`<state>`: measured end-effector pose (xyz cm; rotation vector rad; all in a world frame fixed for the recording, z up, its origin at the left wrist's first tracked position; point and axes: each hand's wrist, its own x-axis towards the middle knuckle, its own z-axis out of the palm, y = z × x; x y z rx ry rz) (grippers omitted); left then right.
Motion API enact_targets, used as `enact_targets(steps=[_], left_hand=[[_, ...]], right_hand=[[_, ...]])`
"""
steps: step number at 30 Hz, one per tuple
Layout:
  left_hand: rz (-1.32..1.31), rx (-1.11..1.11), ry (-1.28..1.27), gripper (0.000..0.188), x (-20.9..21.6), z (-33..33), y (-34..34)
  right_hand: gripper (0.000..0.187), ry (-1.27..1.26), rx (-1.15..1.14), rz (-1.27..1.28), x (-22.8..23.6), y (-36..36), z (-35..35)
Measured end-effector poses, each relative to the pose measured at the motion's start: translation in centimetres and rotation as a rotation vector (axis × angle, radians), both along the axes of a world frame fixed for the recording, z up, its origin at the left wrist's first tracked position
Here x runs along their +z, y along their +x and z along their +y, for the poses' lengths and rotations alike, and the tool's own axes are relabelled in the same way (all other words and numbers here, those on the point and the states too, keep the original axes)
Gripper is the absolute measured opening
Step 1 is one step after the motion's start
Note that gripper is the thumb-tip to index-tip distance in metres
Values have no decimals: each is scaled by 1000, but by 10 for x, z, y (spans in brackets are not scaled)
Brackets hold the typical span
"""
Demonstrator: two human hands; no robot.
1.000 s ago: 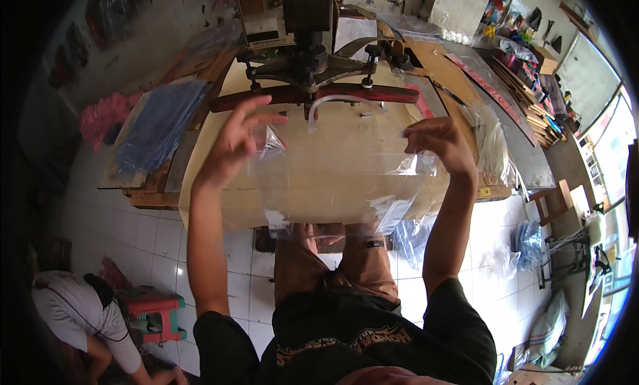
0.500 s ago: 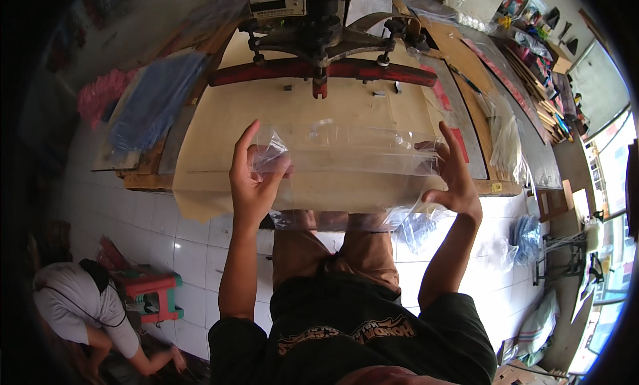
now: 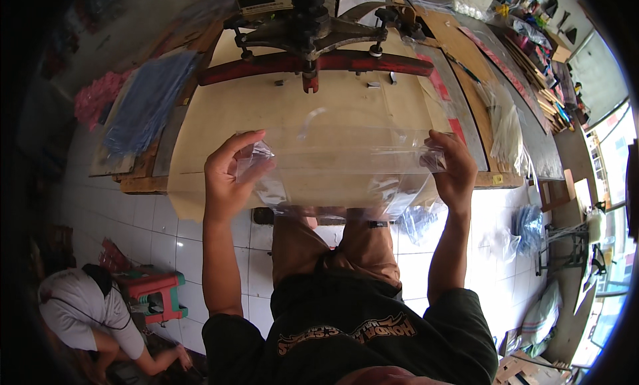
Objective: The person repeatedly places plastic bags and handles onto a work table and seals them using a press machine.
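A clear plastic sheet (image 3: 339, 160), folded and shiny at the ends, stretches between my hands above the near part of the tan-covered table. At its left end my left hand (image 3: 229, 175) grips the crumpled film between thumb and fingers. My right hand (image 3: 456, 169) is closed on the opposite end, its fingers curled over the film. The sheet's lower part hangs down past the table's front edge, in front of my legs. Beyond it a black machine head with a red bar (image 3: 373, 61) stands over the tan sheet (image 3: 266, 109).
Blue plastic sheets (image 3: 148, 105) and a pink bundle (image 3: 100, 95) lie on the left. White strips (image 3: 507, 135) hang at the table's right. Small metal pieces (image 3: 373, 85) lie below the red bar. A co-worker (image 3: 100, 312) bends beside a red and green stool (image 3: 156, 295) at lower left.
Both hands have closed on the ends of the plastic sheet; earlier their fingers were spread more widely. My left hand moved left, and the sheet is pulled flatter. The co-worker stays bent over.
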<state>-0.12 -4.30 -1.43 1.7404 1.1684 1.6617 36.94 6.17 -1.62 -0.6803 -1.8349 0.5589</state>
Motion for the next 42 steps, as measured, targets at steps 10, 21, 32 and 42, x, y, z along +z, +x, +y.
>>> enact_targets(steps=[10, 21, 32, 42], left_hand=[[-57, 85, -124, 44, 1, -3, 15], [185, 131, -15, 20, 19, -9, 18], [-273, -266, -186, 18, 19, -22, 10], [-359, 161, -209, 42, 33, -14, 65]], right_hand=[[49, -34, -97, -16, 6, 5, -9], [27, 47, -128, -162, 23, 9, -11], [25, -585, 211, 319, 21, 40, -21], [36, -480, -192, 380, 40, -4, -42]])
